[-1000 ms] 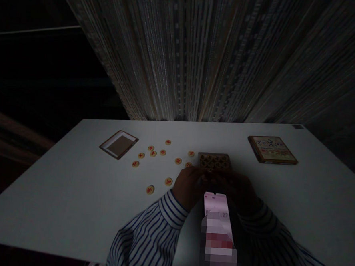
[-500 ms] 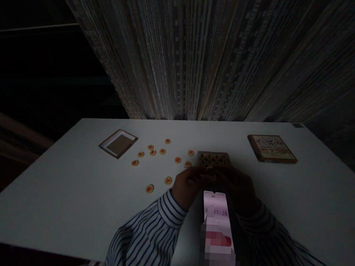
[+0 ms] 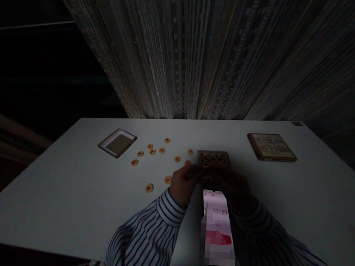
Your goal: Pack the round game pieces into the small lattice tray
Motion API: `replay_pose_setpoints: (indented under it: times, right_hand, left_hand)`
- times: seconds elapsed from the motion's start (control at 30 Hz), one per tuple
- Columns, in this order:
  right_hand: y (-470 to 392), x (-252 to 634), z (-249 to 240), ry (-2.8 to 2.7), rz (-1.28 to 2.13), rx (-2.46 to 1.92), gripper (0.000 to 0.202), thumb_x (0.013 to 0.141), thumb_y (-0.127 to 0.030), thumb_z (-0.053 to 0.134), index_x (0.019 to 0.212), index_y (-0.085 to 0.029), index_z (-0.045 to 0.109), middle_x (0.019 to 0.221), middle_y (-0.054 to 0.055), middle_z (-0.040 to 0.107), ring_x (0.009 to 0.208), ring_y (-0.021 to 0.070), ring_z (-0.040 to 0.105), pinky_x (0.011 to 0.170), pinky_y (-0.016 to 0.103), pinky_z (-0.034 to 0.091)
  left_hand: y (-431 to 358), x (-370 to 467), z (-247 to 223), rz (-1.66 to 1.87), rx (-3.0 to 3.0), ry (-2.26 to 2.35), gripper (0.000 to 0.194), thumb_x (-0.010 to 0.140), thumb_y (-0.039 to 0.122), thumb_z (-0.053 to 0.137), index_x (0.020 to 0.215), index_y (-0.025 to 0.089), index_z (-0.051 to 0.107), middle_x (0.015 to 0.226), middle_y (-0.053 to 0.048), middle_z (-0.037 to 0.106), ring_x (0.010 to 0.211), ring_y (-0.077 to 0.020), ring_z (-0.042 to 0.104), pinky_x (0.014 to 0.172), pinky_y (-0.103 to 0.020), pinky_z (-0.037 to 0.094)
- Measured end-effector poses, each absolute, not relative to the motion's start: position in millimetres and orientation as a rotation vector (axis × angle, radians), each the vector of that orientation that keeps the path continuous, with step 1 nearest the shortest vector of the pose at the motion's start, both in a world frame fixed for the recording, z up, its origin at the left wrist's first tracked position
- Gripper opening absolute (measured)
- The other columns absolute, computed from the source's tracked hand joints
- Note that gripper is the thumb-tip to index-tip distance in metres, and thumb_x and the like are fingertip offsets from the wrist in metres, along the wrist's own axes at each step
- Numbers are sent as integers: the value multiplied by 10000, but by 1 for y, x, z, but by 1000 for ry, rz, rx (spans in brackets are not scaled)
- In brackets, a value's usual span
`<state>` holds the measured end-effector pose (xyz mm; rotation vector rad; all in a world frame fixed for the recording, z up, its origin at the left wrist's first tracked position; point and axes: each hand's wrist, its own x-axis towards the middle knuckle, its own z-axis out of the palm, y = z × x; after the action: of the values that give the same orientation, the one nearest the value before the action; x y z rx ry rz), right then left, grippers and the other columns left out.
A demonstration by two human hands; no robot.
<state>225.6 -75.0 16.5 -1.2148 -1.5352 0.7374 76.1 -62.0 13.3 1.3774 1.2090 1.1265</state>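
Note:
My left hand (image 3: 185,183) and my right hand (image 3: 236,188) meet at the near edge of a small tray (image 3: 198,153) holding rows of round Chinese chess pieces. Both hands have their fingers closed, the tips pressed together in shadow. A small pale spot shows between the fingertips, too dark to name. To the left, several loose Chinese chess pieces (image 3: 149,188) with red characters lie scattered on the white table (image 3: 86,195). One loose piece (image 3: 168,179) is partly covered by my left hand. Below the hands a phone (image 3: 217,211) shows a running timer.
At the back left lies a shallow open box or lid (image 3: 117,142) with a brown inside. A flat wooden box (image 3: 272,147) with a printed cover lies at the back right. Behind the table hangs a striped curtain (image 3: 182,61).
Both hands stay over the near side of the tray; my fingertips have shifted slightly left and closer together. The phone's timer has advanced one second. The loose pieces lie as before.

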Motion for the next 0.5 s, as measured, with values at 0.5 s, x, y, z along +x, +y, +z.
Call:
replay_pose_setpoints:
  times: [0.5]
  right_hand:
    - [-69,230,-8,-1746,624,-1137,262,804,-340,557,1034,-240,633,914,48,692,804,180,654,695,338,559]
  left_hand:
    - [-62,75,18,1088,1309,1207,220,746,289,575,873,182,719,763,-36,721,684,-148,652,620,-220,522]
